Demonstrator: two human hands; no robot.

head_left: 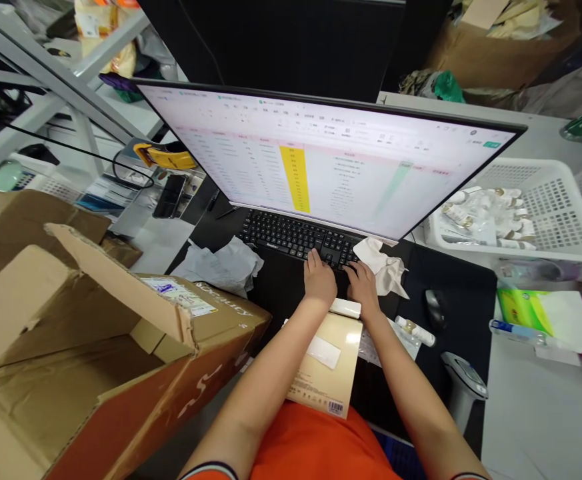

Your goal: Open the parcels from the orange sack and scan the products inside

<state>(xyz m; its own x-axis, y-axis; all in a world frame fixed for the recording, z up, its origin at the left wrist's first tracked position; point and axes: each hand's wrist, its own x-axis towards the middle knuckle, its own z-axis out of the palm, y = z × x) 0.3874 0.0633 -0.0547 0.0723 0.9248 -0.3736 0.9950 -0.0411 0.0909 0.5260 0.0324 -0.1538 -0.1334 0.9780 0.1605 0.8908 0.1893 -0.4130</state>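
My left hand (319, 280) rests on the lower edge of the black keyboard (283, 235), fingers stretched toward the keys. At the number pad lies my right hand (363, 287), its fingers apart and touching the keys. Neither hand holds anything. Behind the keyboard stands a wide monitor (251, 160) showing a spreadsheet with a yellow column. A flat beige package (331, 387) with a barcode lies below my wrists, partly covered by my left forearm. A white cylindrical item (345, 307) sits between my wrists. Crumpled white tissue (383, 270) lies right of my right hand.
An open cardboard box (231, 313) stands at the left, beside crumpled paper (221, 263). On the right are a mouse (435, 309), a barcode scanner (463, 383), a small white tube (415, 331) and a white basket (561, 200) holding several white-wrapped items.
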